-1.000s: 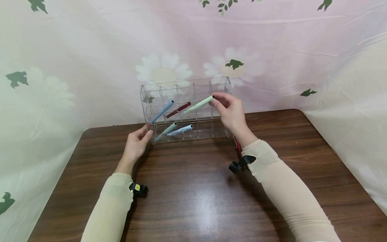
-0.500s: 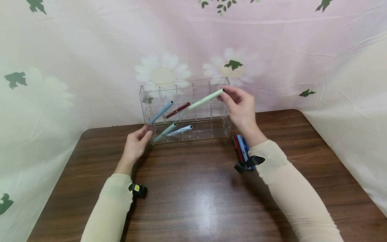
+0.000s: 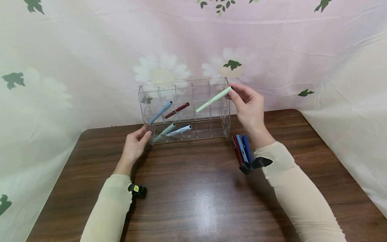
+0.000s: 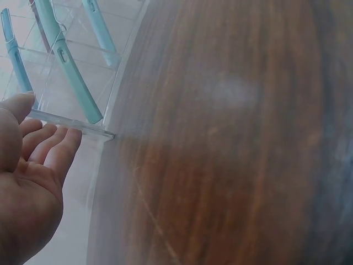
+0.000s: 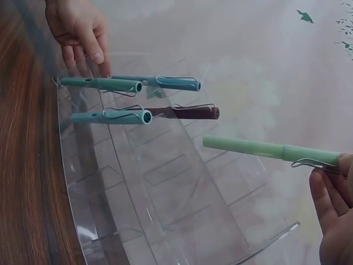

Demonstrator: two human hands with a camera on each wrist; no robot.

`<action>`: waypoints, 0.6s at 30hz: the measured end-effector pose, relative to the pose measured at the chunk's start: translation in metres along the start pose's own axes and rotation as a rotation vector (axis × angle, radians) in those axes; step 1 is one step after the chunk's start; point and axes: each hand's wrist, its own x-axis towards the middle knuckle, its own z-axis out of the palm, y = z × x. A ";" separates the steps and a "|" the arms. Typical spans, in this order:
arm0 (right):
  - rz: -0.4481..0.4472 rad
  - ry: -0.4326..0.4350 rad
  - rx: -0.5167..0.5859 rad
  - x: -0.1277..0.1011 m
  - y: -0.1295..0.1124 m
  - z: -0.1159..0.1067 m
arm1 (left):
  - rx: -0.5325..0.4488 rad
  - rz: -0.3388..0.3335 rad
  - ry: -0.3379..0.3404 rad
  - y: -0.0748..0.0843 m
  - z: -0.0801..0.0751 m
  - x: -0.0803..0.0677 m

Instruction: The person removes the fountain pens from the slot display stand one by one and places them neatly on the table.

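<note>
With your right hand (image 3: 249,109) pinching the pale green capped pen (image 3: 213,99) and your left hand's open fingers (image 3: 144,133) bracing the clear acrylic compartment organiser (image 3: 224,111), the step is placement: next, guide the tip into a free cell.

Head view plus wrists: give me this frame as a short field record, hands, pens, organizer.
left hand: fingers straight, resting against the left end of the clear organizer
right hand: pinches the clip end of the light green pen, tip angled down toward the organizer
pens in organizer: four, tilted; blue pen, dark red pen, teal pen, pale blue pen
loose pens: three (red, light blue, dark blue) on the table right of the organizer
surface: dark wooden table
</note>
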 end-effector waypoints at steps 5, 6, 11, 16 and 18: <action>-0.011 0.012 0.006 -0.001 -0.002 -0.008 | 0.001 0.006 0.009 0.000 0.000 0.000; -0.009 0.013 0.001 -0.001 -0.003 -0.010 | 0.002 0.007 0.010 0.000 0.000 0.000; -0.004 0.000 -0.049 -0.003 -0.004 -0.017 | 0.002 0.009 0.012 -0.001 0.000 0.000; -0.011 -0.045 -0.104 -0.004 -0.005 -0.025 | -0.007 0.016 0.010 -0.002 0.001 0.001; -0.013 -0.055 -0.116 -0.005 -0.006 -0.027 | -0.007 0.015 0.012 -0.002 0.001 0.000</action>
